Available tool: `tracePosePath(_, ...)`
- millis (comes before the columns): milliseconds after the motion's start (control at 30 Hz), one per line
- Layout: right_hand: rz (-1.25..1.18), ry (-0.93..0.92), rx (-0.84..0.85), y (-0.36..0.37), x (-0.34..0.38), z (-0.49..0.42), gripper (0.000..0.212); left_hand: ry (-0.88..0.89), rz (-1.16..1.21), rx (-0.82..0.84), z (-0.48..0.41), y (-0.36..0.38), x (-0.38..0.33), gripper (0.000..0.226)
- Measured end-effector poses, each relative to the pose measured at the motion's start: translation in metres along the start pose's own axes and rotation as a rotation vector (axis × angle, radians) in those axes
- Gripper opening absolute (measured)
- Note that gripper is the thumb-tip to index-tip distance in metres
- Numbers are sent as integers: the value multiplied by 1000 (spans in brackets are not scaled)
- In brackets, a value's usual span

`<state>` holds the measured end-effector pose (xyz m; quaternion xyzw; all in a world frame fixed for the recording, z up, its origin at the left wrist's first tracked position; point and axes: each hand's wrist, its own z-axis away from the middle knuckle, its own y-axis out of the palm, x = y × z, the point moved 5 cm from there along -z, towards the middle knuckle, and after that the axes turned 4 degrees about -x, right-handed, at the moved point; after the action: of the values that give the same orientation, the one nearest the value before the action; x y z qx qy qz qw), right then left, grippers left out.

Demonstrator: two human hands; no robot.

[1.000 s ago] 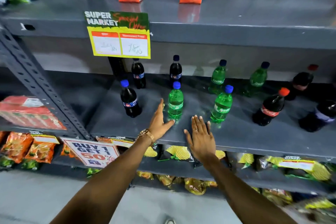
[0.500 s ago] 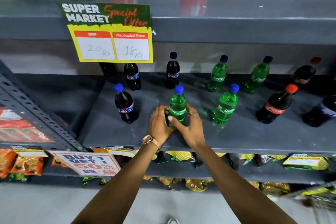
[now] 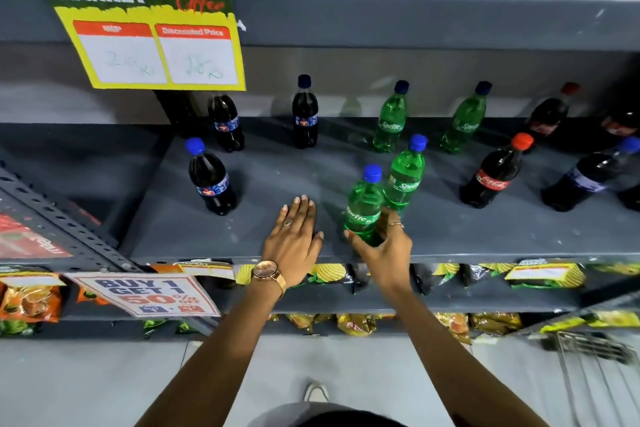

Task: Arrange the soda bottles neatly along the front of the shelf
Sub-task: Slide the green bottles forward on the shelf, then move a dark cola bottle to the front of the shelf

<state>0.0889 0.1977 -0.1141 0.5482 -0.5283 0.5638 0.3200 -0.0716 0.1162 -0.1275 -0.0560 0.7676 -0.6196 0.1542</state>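
Observation:
On the grey middle shelf [image 3: 221, 243] stand several soda bottles. My right hand [image 3: 382, 248] grips the base of a green Sprite bottle [image 3: 363, 204] near the front edge, touching a second green Sprite bottle [image 3: 405, 173] just behind it. My left hand [image 3: 294, 236] lies flat and empty on the shelf to its left, fingers apart. A dark cola bottle with a blue cap [image 3: 211, 180] stands further left. Two more dark bottles [image 3: 304, 114] and two green ones [image 3: 391, 118] line the back. A red-capped Coca-Cola bottle [image 3: 491, 173] stands at right.
A yellow "Special Offer" price sign [image 3: 156, 28] hangs from the shelf above. A "Buy 1 Get 1" card [image 3: 145, 291] hangs on the front lip. Snack packets [image 3: 329, 274] fill the shelves below. A wire cart [image 3: 595, 367] stands at lower right. A perforated upright [image 3: 52, 215] bounds the left.
Both hands closed on the front green bottle, then my right hand slid it right and forward beside the second green bottle. My left hand let go and now rests flat.

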Motion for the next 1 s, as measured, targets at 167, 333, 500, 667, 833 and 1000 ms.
tracePosePath(167, 34, 41, -148, -88, -23, 6, 45, -117, 57, 51, -11, 6, -27, 64)
tracePosePath(333, 61, 65, -286, -158, -43, -8, 47, -283, 73, 48, -27, 7, -31, 64)
tracePosePath(500, 76, 74, -358, -229, -59, -48, 40, -457, 132, -22, -49, 8, -60, 62)
tracePosePath(667, 101, 83, -283, -250, -67, -103, 47, -559, 80, -61, -54, 11, -74, 67)
tracePosePath(833, 79, 23, -196, -248, -69, -131, 49, -565, 39, -81, -54, 13, -75, 80)
tracePosePath(1000, -43, 56, -249, -266, -90, -110, 54, -577, 20, -64, -54, 14, -75, 81)
